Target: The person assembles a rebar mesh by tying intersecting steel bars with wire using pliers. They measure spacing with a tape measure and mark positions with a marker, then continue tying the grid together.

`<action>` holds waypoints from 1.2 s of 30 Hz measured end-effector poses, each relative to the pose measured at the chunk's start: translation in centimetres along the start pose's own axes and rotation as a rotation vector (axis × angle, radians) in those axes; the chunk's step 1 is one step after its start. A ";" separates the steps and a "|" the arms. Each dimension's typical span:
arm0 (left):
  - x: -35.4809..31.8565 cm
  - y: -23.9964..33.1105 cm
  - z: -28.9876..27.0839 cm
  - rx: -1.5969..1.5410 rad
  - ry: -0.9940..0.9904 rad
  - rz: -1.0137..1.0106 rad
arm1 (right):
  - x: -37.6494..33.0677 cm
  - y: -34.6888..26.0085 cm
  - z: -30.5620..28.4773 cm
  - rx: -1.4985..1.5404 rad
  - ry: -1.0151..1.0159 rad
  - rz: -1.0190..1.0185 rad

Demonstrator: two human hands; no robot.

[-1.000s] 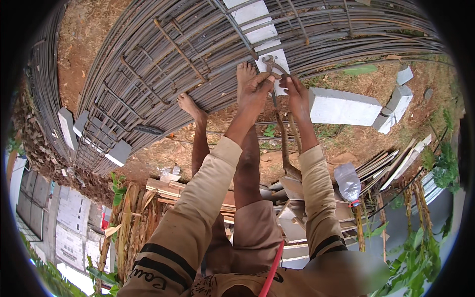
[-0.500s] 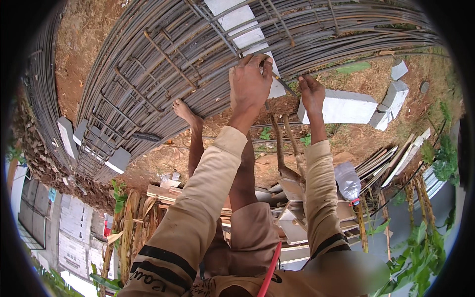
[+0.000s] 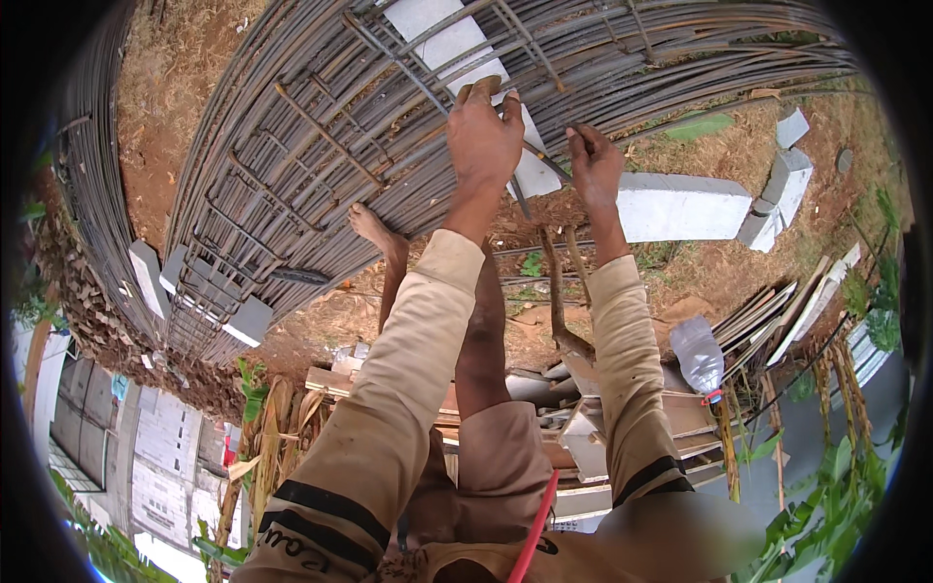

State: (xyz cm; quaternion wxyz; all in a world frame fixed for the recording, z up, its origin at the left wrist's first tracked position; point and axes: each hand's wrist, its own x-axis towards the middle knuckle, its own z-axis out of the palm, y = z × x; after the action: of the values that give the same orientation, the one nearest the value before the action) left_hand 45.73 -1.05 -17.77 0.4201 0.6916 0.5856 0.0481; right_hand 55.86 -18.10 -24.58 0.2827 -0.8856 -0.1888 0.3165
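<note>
My left hand (image 3: 484,136) is above the steel rebar (image 3: 408,146), its fingers bent and closed over the edge of the bundle. Two dark, narrow legs spread out below it like the handles of pincers (image 3: 522,198); their upper end is hidden by the hand. To its right, my right hand (image 3: 596,170) pinches thumb and fingertips together at the bundle's near edge. What sits in that pinch is too small to make out. Bent, ladder-like rebar frames (image 3: 326,131) lie on top of the long bars, left of my hands.
A pale block (image 3: 530,160) supports the bars under my hands. More blocks (image 3: 680,207) lie on the dry ground at right. My bare foot (image 3: 377,228) rests against the bundle. Forked branches (image 3: 556,291), scrap boards (image 3: 583,437) and a clear plastic bottle (image 3: 697,355) are nearer me.
The view has shifted slightly. My right hand has moved a little away from me and nearer the left one; the left hand keeps its closed shape over the bars.
</note>
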 end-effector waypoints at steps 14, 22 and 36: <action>1.8 1.2 1.0 -0.272 -0.159 -0.133 | 3.1 -1.9 0.1 0.361 0.001 -0.060; 0.6 1.1 2.1 -0.413 -0.018 -0.094 | 3.0 -1.2 -1.1 0.139 -0.002 -0.170; -1.7 1.8 1.9 -0.208 -0.056 0.206 | 10.4 -11.1 -7.4 -0.408 -0.229 -0.886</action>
State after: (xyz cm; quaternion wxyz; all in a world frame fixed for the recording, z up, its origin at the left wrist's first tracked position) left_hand 47.65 -3.38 -17.13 0.4984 0.7020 0.4913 0.1318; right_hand 66.58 -7.03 -17.67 0.1882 -0.7172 -0.6347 0.2179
